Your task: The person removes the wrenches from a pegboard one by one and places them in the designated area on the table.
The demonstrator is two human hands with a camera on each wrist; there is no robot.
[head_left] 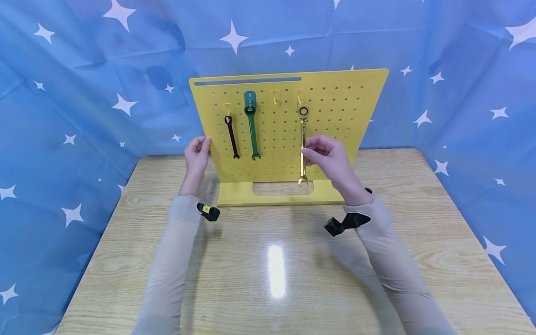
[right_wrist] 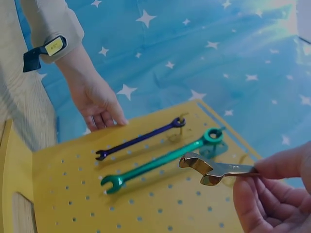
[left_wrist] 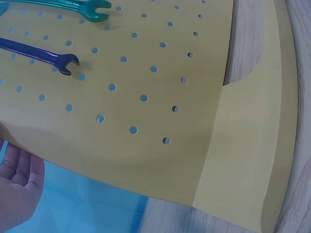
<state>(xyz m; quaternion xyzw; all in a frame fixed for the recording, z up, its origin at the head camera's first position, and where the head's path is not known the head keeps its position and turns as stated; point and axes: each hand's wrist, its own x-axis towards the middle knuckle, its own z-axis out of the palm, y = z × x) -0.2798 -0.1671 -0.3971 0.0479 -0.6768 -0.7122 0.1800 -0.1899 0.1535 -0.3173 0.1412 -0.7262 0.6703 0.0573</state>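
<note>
A yellow pegboard (head_left: 335, 116) stands upright on the wooden table (head_left: 276, 279). A dark purple wrench (head_left: 231, 137) and a green wrench (head_left: 252, 130) hang from hooks on its left half. My right hand (head_left: 307, 153) pinches the shaft of a gold wrench (head_left: 303, 135), whose ring end sits up by a hook. In the right wrist view the gold wrench's open end (right_wrist: 206, 170) stands off the board, past my fingers (right_wrist: 272, 187). My left hand (head_left: 204, 145) holds the board's left edge, and its palm (left_wrist: 17, 187) lies behind the pegboard (left_wrist: 146, 126).
An empty hook (head_left: 274, 98) sits between the green and gold wrenches. The board's yellow foot (head_left: 238, 193) has a cut-out at its middle. Blue star-print cloth (head_left: 83, 93) closes off the back and sides. Black straps (head_left: 343, 223) ring both wrists.
</note>
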